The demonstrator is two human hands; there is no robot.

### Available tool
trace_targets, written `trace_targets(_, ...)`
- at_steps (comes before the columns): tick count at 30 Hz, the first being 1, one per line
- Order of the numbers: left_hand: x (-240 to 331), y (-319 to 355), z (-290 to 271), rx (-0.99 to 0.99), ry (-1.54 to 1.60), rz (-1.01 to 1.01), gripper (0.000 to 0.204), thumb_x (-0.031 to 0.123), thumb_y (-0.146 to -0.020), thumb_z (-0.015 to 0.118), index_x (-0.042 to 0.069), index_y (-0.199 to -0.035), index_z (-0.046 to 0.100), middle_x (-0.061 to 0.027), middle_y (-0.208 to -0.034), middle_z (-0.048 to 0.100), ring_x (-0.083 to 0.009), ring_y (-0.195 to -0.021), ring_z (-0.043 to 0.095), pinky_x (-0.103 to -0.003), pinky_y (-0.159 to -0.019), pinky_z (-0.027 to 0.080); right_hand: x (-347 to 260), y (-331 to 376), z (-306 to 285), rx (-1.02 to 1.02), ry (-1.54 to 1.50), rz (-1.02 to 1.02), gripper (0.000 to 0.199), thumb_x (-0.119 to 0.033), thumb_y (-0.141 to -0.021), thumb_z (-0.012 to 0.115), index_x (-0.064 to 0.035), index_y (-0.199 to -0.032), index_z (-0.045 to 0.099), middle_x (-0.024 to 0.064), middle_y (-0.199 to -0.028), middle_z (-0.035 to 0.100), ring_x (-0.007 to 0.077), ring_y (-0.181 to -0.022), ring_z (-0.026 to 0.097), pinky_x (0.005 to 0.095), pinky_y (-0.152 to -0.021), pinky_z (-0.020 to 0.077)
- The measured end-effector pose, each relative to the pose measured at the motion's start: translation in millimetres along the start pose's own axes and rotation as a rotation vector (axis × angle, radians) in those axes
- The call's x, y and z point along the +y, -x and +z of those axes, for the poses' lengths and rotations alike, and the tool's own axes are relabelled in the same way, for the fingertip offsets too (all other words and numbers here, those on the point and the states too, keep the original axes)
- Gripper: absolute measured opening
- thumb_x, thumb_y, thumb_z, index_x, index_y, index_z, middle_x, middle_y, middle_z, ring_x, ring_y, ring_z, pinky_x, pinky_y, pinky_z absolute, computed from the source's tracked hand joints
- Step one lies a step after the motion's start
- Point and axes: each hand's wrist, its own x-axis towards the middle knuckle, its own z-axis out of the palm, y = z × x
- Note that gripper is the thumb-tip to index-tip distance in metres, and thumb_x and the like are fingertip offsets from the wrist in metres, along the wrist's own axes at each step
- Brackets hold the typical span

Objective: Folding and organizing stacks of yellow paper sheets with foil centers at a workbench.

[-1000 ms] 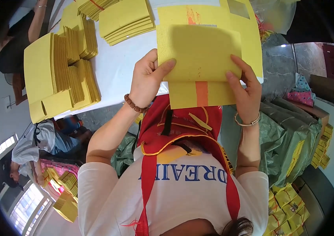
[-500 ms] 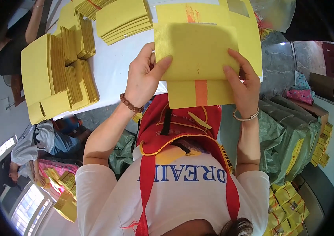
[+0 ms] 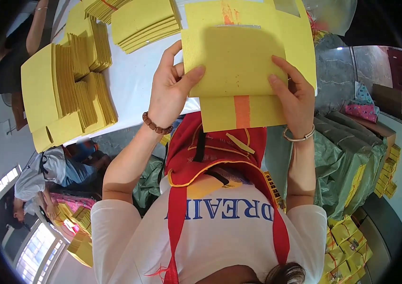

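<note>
A thick sheaf of yellow paper point(image 3: 239, 61) is held up between my two hands at the table's near edge. My left hand point(image 3: 170, 85) grips its left side, the thumb on the front face and the fingers mostly hidden behind. At the right side my right hand point(image 3: 298, 97) pinches it with the thumb and bent fingers. Below the sheaf's lower edge, a yellow piece with an orange stripe point(image 3: 242, 112) sticks out toward me; whether it is joined to the sheaf I cannot tell. Just beyond lies more yellow paper point(image 3: 257, 14) with orange smears.
Folded yellow paper stacks point(image 3: 40, 85) crowd the left of the white table point(image 3: 132, 71), with another stack point(image 3: 144, 21) farther back. Green-wrapped bundles point(image 3: 347, 156) stand at the right, near tied yellow packets point(image 3: 350, 241). Another person point(image 3: 45, 170) is at the left.
Both hands keep hold of the yellow paper sheaf. My left hand has shifted slightly left and my right wrist slightly right; the sheaf itself has barely moved.
</note>
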Motion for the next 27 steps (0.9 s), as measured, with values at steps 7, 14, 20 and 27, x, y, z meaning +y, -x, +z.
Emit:
trace_targets(7,-1.3,-3.4,-2.2,-0.008,0.054,-0.034,0.057,0.001,-0.087,0.054,-0.003,-0.135,0.024,-0.0139,-0.096,0.066,-0.0145,-0.083,0.064,-0.024,-0.072,0.049,0.6,-0.1,5.3,0.035,-0.058,0.016,0.031,-0.006,-0.082,0.062,-0.0007,-0.112,0.060,-0.0029,-0.075,0.055,0.0021,-0.062,0.043,0.0175,-0.054,0.0354)
trace_targets(14,-1.0,-3.1,-0.4,0.006,0.056,-0.033,0.056,-0.001,-0.086,0.053,-0.003,-0.135,0.025,-0.0148,-0.099,0.066,-0.0152,-0.087,0.064,-0.025,-0.076,0.049,1.3,-0.7,6.7,0.058,-0.079,0.000,0.031,-0.006,-0.082,0.062,0.0000,-0.113,0.059,-0.0009,-0.081,0.059,0.0030,-0.068,0.048,0.0178,-0.059,0.0397)
trace_targets(20,-1.6,-2.2,0.7,0.020,0.100,-0.031,0.054,-0.001,-0.086,0.054,-0.001,-0.134,0.029,-0.0138,-0.099,0.066,-0.0146,-0.088,0.063,-0.026,-0.078,0.049,0.7,-1.0,7.2,0.064,-0.076,0.026,0.031,-0.006,-0.082,0.062,-0.0009,-0.112,0.060,-0.0012,-0.080,0.059,0.0034,-0.067,0.047,0.0183,-0.058,0.0397)
trace_targets(27,-5.0,-0.9,1.7,0.048,0.141,-0.034,0.052,-0.001,-0.087,0.054,0.000,-0.133,0.030,-0.0135,-0.099,0.066,-0.0141,-0.089,0.063,-0.026,-0.078,0.049,1.4,-1.6,9.5,0.075,-0.091,0.041,0.030,-0.006,-0.082,0.062,-0.0020,-0.112,0.060,-0.0029,-0.075,0.057,0.0026,-0.063,0.044,0.0176,-0.055,0.0374)
